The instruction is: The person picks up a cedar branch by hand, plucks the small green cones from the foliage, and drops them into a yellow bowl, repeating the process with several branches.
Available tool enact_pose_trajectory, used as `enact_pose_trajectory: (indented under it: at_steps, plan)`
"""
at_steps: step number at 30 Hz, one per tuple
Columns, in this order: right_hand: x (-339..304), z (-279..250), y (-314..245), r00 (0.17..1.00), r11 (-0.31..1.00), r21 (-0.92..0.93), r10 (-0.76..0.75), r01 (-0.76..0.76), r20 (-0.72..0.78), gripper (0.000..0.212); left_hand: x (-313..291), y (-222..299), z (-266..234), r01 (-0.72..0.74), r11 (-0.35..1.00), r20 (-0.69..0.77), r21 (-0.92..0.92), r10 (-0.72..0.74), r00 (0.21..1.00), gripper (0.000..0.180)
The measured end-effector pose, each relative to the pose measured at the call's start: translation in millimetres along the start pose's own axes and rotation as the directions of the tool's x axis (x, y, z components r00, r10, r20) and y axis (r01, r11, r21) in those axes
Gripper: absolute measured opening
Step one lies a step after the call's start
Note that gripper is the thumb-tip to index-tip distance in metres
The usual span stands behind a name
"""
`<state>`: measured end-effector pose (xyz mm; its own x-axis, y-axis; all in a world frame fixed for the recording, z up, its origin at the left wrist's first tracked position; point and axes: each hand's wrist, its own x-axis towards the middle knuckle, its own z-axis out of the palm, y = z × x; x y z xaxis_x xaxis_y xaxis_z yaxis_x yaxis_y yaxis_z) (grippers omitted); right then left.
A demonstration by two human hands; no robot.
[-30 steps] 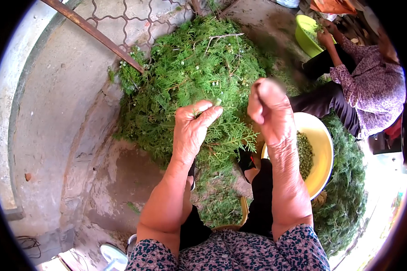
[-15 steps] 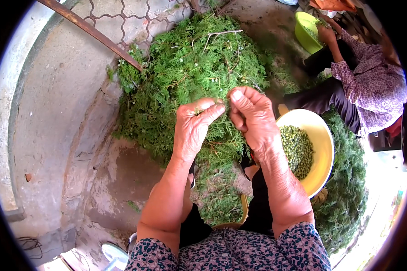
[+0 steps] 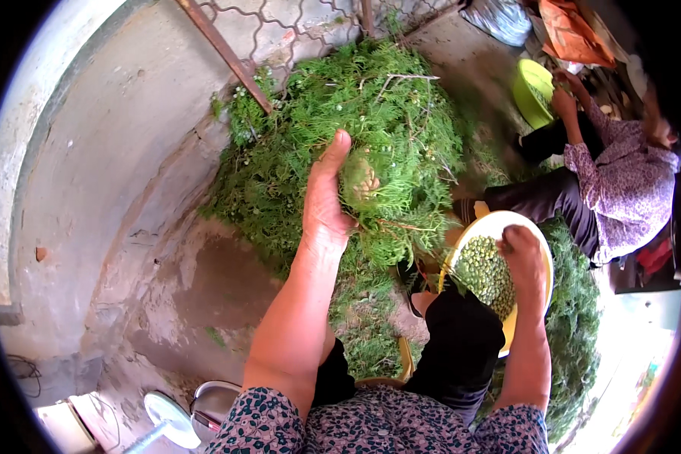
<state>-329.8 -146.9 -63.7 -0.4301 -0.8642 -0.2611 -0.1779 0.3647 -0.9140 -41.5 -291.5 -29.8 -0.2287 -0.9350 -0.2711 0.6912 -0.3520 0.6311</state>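
My left hand (image 3: 328, 193) is raised over the heap of green conifer branches (image 3: 401, 98), its thumb pointing up. Its fingers curl round a leafy conifer sprig (image 3: 390, 200), and their tips show through the foliage. Over the right side of a yellow basin (image 3: 539, 261) is my right hand (image 3: 522, 248), its fingers curled in. Whatever may be inside those fingers is hidden. Small green cones or berries (image 3: 486, 274) fill much of the basin, which stands by my right knee.
To the right, another person (image 3: 620, 181) sits with hands at a lime-green basin (image 3: 533, 94). A rusty metal bar (image 3: 231, 60) leans into the heap's far left side. More greenery (image 3: 571, 325) lies right of the yellow basin. A white stool-like object (image 3: 172, 416) stands lower left.
My hands were close together over the heap, fingertips pinched. Now my right hand has moved right and down to the yellow basin, while my left hand holds a leafy sprig. The view has shifted slightly.
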Motion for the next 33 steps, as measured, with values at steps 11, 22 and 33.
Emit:
enact_pose_trajectory:
  at_steps: [11, 22, 33]
  plan:
    - [-23, -16, 16, 0.976, 0.966, -0.258, -0.066, 0.011, -0.208, 0.025, 41, 7, -44, 0.194, 0.848, 0.727, -0.493, 0.278, 0.628, 0.043]
    - [0, 83, -69, 0.725, 0.692, -0.245, -0.581, 0.679, 0.369, 0.047, 50, 12, -45, 0.321, 0.854, 0.901, -0.409, 0.321, 0.293, 0.053]
    - [-22, 92, -93, 0.785, 0.812, -0.212, -0.404, 0.544, 0.47, 0.02, 34, 23, -48, 0.157, 0.852, 0.779, -0.5, 0.363, 0.511, 0.043]
